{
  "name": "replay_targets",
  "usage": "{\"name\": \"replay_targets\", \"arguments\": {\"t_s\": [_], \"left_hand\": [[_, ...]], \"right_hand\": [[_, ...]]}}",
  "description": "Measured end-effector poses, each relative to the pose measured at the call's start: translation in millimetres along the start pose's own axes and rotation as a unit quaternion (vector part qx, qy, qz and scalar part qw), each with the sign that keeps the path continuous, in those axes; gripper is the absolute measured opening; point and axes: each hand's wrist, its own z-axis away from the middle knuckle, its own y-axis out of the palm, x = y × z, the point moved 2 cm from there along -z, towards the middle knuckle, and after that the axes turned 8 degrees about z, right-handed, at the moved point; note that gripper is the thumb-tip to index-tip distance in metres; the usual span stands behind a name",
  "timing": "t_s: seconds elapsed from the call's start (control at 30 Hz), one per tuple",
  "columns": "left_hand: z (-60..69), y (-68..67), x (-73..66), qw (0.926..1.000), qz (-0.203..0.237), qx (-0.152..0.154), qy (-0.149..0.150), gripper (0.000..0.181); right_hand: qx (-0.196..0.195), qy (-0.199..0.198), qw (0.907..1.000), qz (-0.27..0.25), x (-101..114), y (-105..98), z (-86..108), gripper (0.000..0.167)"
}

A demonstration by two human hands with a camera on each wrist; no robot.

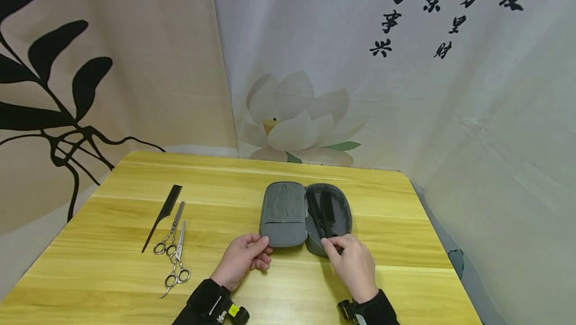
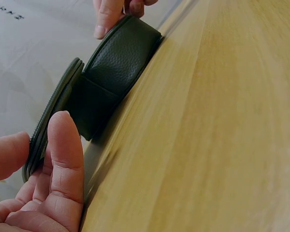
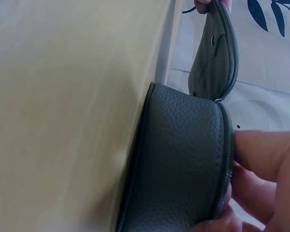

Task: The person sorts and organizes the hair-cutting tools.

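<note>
A grey zip case lies unfolded, its flat pocketed half (image 1: 283,210) on the left and its deeper half (image 1: 345,210) on the right. Black tools (image 1: 327,207) lie in the deeper half; their exact kind cannot be told. My left hand (image 1: 243,260) pinches the near left corner of the flat half, thumb on top and fingers beneath, and the left wrist view shows this edge (image 2: 50,111) raised off the table. At the near rim of the deeper half, my right hand (image 1: 355,265) grips the zipped edge (image 3: 226,145); some of its fingertips are hidden.
On the wooden table (image 1: 112,275), left of the case, lie a black comb (image 1: 168,205) and two silver scissors (image 1: 174,227) (image 1: 179,252), close together. Behind the table hangs a printed curtain (image 1: 315,25) with a lotus and black characters.
</note>
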Motion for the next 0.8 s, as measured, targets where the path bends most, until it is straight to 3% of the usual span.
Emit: {"name": "replay_targets", "arguments": {"t_s": [0.5, 0.8], "left_hand": [[-1.0, 0.0, -0.4, 1.0000, -0.002, -0.005, -0.003, 0.034], [-2.7, 0.3, 1.9, 1.0000, 0.001, -0.006, -0.003, 0.032]], "right_hand": [[0.068, 0.038, 0.9969, -0.009, -0.9, 2.1, -2.2, 0.016], [0.078, 0.045, 0.9958, -0.013, -0.6, 1.9, -2.3, 0.016]]}}
